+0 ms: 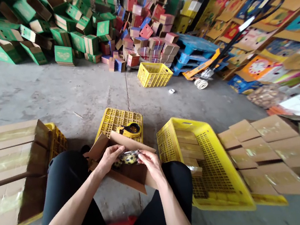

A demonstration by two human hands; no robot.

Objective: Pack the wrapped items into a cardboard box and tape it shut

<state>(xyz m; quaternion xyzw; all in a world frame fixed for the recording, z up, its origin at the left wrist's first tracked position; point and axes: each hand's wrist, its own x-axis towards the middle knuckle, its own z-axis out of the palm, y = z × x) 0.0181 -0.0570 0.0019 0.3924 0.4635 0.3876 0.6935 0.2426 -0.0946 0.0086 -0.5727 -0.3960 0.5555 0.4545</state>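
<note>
My left hand (112, 156) and my right hand (150, 161) both pinch the ends of a small clear-wrapped packet with a yellow and black pattern (129, 157). The packet is held level over an open cardboard box (129, 182), whose flaps stand outward between my knees. What lies inside the box is mostly hidden by the packet and my hands. Just beyond the box, a yellow and black tape dispenser (131, 129) rests on a yellow plastic crate (108, 121).
To my right a yellow crate (228, 168) holds several small boxes (186, 143), with rows of cartons (282, 132) beside it. Larger taped cartons (3, 164) stand at my left. Farther off are another yellow crate (155, 74), a pallet jack (202, 67) and heaped green boxes (64, 54).
</note>
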